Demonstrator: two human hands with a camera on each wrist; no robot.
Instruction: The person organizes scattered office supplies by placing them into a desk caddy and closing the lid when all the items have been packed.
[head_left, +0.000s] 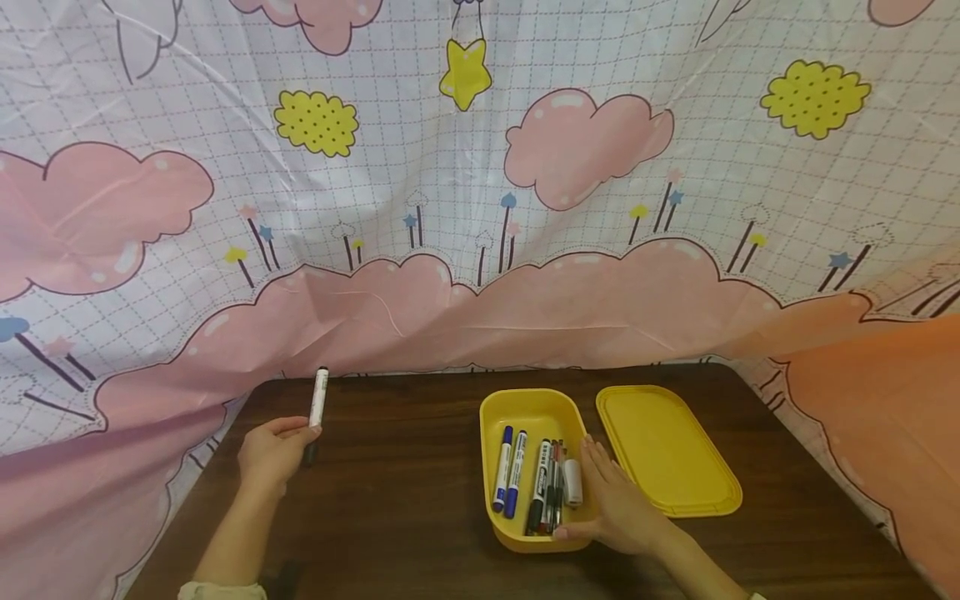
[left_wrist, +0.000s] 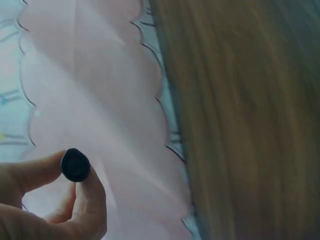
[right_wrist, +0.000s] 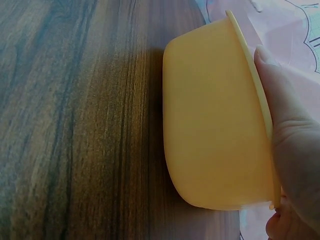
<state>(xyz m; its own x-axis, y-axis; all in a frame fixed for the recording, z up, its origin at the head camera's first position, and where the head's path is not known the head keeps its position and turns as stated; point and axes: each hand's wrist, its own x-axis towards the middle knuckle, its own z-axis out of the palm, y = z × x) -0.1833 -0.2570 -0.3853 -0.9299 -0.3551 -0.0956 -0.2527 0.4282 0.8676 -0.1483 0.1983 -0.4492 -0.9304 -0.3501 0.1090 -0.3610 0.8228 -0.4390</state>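
In the head view my left hand (head_left: 273, 454) is raised over the left part of the table. Its thumb and fingers pinch a white marker (head_left: 318, 398) with black ends, held nearly upright. The left wrist view shows the marker's black end (left_wrist: 76, 166) between thumb and fingers. My right hand (head_left: 618, 510) rests at the right near corner of a yellow plastic box (head_left: 529, 403), fingers straight along the rim, thumb by the near edge. Inside lie two blue-capped markers (head_left: 516, 473), a black-capped marker (head_left: 541, 479), several pens (head_left: 557, 487) and a short white cylinder (head_left: 572, 482).
A yellow lid (head_left: 670, 450) lies flat on the dark wooden table (head_left: 397, 475), right of the box. Behind the table hangs a patterned cloth (head_left: 420, 321) with pink clouds, reaching down past the table's far and side edges.
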